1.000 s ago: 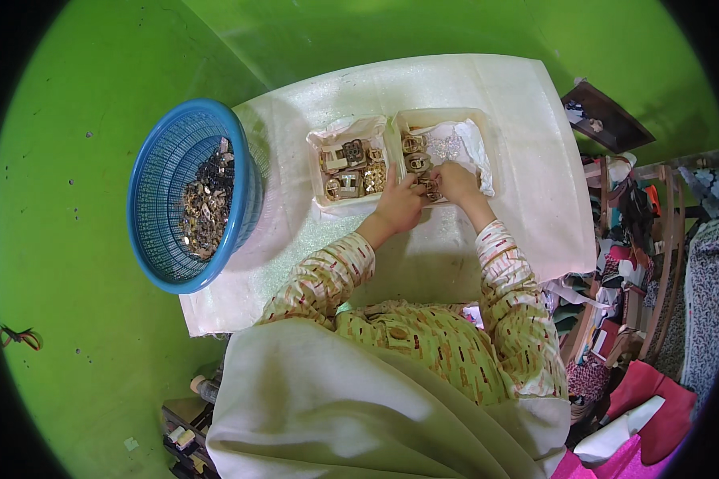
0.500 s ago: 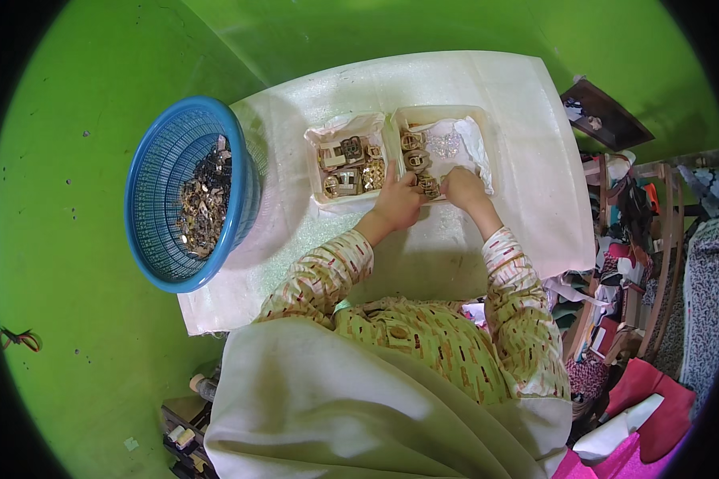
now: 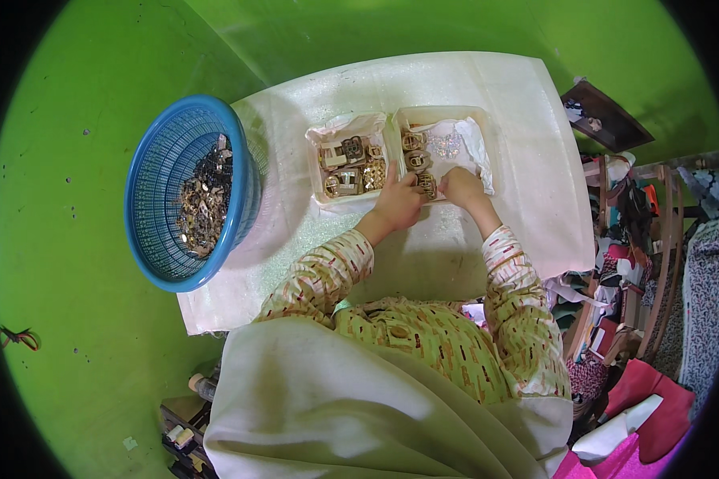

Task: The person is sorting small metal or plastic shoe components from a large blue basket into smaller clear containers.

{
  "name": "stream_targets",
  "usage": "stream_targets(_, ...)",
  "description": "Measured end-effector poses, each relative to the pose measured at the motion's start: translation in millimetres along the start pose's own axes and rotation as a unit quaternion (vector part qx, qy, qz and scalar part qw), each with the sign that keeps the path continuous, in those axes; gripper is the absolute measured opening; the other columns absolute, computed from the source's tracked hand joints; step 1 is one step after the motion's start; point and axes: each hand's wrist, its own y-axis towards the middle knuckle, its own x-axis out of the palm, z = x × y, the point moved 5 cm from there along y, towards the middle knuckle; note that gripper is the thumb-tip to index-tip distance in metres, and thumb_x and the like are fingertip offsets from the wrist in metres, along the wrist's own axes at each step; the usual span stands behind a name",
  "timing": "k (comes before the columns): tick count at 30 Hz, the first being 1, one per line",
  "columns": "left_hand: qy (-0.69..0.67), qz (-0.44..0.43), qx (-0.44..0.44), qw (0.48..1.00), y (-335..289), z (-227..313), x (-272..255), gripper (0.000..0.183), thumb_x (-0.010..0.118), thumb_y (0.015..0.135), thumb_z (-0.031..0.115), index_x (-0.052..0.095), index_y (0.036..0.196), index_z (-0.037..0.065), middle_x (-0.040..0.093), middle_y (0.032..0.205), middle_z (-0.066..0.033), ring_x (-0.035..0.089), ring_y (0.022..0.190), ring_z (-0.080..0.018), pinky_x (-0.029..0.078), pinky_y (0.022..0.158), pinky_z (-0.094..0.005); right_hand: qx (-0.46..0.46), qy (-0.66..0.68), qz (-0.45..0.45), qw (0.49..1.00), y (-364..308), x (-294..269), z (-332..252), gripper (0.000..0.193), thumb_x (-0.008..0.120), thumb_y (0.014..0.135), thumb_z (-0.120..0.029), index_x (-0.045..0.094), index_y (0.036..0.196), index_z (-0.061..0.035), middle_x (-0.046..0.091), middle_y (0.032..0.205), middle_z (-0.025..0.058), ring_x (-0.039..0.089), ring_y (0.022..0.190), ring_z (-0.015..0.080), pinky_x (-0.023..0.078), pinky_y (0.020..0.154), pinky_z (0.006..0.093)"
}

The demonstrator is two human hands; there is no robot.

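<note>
Two white plastic boxes stand side by side on the table. In the right box (image 3: 484, 132), round gold-toned buckles (image 3: 416, 160) form a column along the left wall, and clear sparkling pieces (image 3: 445, 144) lie on a white lining. My left hand (image 3: 399, 203) rests over the adjoining box edges, fingers apart, its fingertips beside the lowest buckle (image 3: 426, 186). Inside the near edge of the right box, my right hand (image 3: 464, 188) has its fingers bent together; whatever they may hold is hidden. The left box (image 3: 315, 191) contains several groups of small metal and pale fittings (image 3: 345, 180).
A blue mesh basket (image 3: 240, 199) with a heap of mixed metal pieces (image 3: 204, 203) stands tilted at the table's left. The white-covered table (image 3: 527, 176) meets green walls behind. At right are a wooden rack (image 3: 667, 239) with cloths and a dark tray (image 3: 607, 116).
The lowest buckle by my left fingertips sits slightly differently, more upright in the column. Both hands have barely moved.
</note>
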Motion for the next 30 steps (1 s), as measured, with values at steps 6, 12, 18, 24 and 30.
stream_targets(6,-0.004,0.023,0.0,1.0,-2,-2,1,0.02,0.055,0.065,0.017,0.064,0.082,0.02,0.057,0.086,0.0042,0.045,0.098,-0.016,0.015,0.096,-0.0584,-0.023,0.035,0.043,0.998,-2,-16,-13,0.016,0.055,0.069,-0.008,0.067,0.079,-0.011,0.062,0.088,0.0112,0.059,0.084,0.0246,0.045,0.073,0.0354)
stream_targets(12,-0.005,0.032,0.001,0.999,-3,-2,-1,0.02,0.056,0.064,0.017,0.065,0.083,0.02,0.056,0.093,0.0028,0.044,0.099,-0.0162,0.016,0.095,-0.0579,-0.003,0.01,0.025,1.0,3,-7,-19,0.018,0.053,0.069,-0.008,0.067,0.08,-0.0109,0.061,0.09,0.0115,0.058,0.086,0.0251,0.045,0.074,0.0347)
stream_targets(18,0.003,0.019,0.005,1.0,-1,-1,0,0.021,0.057,0.065,0.017,0.065,0.084,0.02,0.057,0.093,0.0049,0.044,0.099,-0.0161,0.016,0.096,-0.0575,0.033,0.064,0.01,0.997,6,-8,2,0.018,0.055,0.069,-0.009,0.066,0.083,-0.0101,0.062,0.091,0.0118,0.058,0.087,0.0259,0.045,0.075,0.034)
stream_targets(24,0.0,0.02,-0.002,1.0,-3,-2,0,0.021,0.057,0.065,0.018,0.065,0.085,0.02,0.058,0.096,0.0057,0.044,0.1,-0.0161,0.017,0.096,-0.0562,0.03,0.006,0.035,0.999,0,-20,7,0.02,0.051,0.073,-0.012,0.062,0.09,-0.0089,0.059,0.095,0.0145,0.057,0.089,0.0292,0.045,0.076,0.0387)
stream_targets(30,-0.005,0.034,0.006,0.999,0,1,1,0.02,0.056,0.066,0.018,0.065,0.084,0.02,0.057,0.092,0.005,0.044,0.101,-0.0172,0.016,0.097,-0.0568,0.043,-0.005,0.008,0.999,0,-14,9,0.021,0.051,0.074,-0.011,0.058,0.092,-0.0027,0.058,0.098,0.016,0.055,0.094,0.03,0.045,0.077,0.0379)
